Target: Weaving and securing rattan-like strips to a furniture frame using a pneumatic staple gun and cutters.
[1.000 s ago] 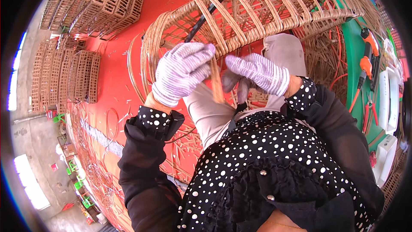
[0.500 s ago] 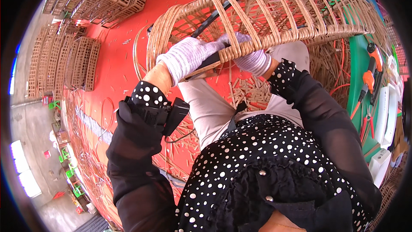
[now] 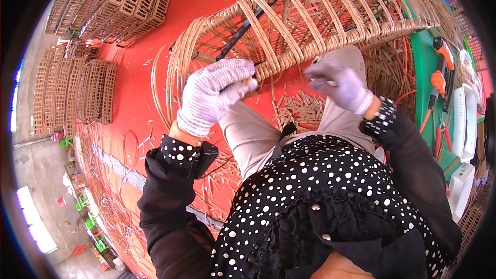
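A large woven rattan frame [image 3: 310,15] lies across my knees over the red floor. My left hand [image 3: 214,95], in a white knit glove, grips the frame's near rim by a rattan strip. My right hand [image 3: 338,85], gloved too, is pinched shut on a thin rattan strand just below the rim. A dark rod-like tool [image 3: 240,33] sticks through the frame above my left hand. Short cut rattan pieces [image 3: 299,108] lie on the floor between my knees.
Stacks of finished woven panels [image 3: 108,5] stand at the upper left, more panels [image 3: 77,93] at the left. Loose rattan coils [image 3: 165,88] lie beside the frame. A green bench [image 3: 426,67] on the right carries an orange tool [image 3: 439,72] and white boxes [image 3: 465,124].
The view has shifted. My right hand has come off the frame's rim and moved right and down with a strand. My left hand stays on the rim.
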A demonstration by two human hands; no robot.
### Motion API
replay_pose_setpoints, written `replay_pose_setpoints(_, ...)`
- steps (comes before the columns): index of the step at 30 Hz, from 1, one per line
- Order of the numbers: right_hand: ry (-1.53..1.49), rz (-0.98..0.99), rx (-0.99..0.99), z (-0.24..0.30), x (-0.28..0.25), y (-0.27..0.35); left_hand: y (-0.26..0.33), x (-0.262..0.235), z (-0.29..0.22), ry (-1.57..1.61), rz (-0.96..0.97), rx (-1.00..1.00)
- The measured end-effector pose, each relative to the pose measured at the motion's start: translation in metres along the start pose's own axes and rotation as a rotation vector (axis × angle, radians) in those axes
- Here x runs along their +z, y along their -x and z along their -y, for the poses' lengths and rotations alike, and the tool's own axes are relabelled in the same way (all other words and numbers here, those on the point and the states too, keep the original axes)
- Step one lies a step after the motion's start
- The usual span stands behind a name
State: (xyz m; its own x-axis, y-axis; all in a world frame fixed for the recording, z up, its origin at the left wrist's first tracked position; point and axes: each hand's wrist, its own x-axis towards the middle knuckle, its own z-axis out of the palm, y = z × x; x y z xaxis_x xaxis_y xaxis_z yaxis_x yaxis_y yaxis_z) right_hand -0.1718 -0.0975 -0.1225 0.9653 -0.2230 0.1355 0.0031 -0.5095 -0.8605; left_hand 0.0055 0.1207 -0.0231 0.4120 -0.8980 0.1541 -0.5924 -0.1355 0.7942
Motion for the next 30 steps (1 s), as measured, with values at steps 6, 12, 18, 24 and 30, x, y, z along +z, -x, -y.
replay_pose_setpoints(6, 0.226, -0.443, 0.128, -0.021, -0.099, 0.079, 0.005, 0.000, -0.001, -0.273, 0.019, 0.252)
replay_pose_setpoints(12, 0.064, -0.681, 0.263, -0.051, -0.142, 0.123, 0.002, 0.020, -0.008, -0.065, -0.082, -0.137)
replay_pose_setpoints(18, 0.879, -0.880, 0.445, -0.074, -0.200, 0.185, 0.000, 0.030, -0.008, -0.258, -0.179, -0.085)
replay_pose_setpoints(24, 0.454, -1.140, 0.776, -0.092, -0.268, 0.220, -0.003, 0.025, -0.015, -0.168, -0.048, -0.276)
replay_pose_setpoints(30, 1.159, -0.631, 0.901, -0.119, -0.288, 0.171, 0.002, 0.025, -0.008, -0.413, -0.076, -0.210)
